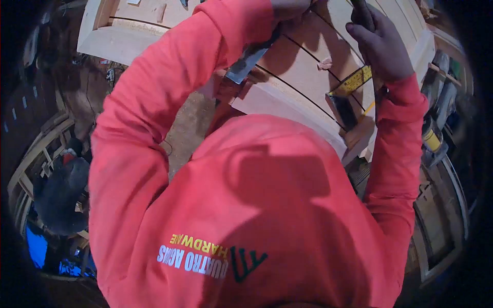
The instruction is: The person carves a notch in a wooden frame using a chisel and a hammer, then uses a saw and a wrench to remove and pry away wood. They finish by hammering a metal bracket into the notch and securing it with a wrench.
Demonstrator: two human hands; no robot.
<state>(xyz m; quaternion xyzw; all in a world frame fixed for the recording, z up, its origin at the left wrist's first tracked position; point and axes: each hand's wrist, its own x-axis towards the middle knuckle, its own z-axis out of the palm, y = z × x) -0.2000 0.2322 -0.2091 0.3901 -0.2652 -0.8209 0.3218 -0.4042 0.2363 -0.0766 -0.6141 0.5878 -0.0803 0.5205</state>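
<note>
Red sweatshirt [257,215] fills the lower frame, both sleeves reaching up. Upper right, the right hand [382,49] has its fingers curled tight around a dark tool handle [361,13]. Top centre, the left hand [290,7] is mostly cut off, finger position unclear, above a metal blade [246,61] on the pale curved wooden frame [303,66]. A yellow tape measure [352,82] lies just beside the right wrist.

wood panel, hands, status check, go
Left hand at top edge, gripping a metal-bladed tool on the wood panel. Right hand gloved, shut on a dark handle. Yellow tape measure lying on the panel.
</note>
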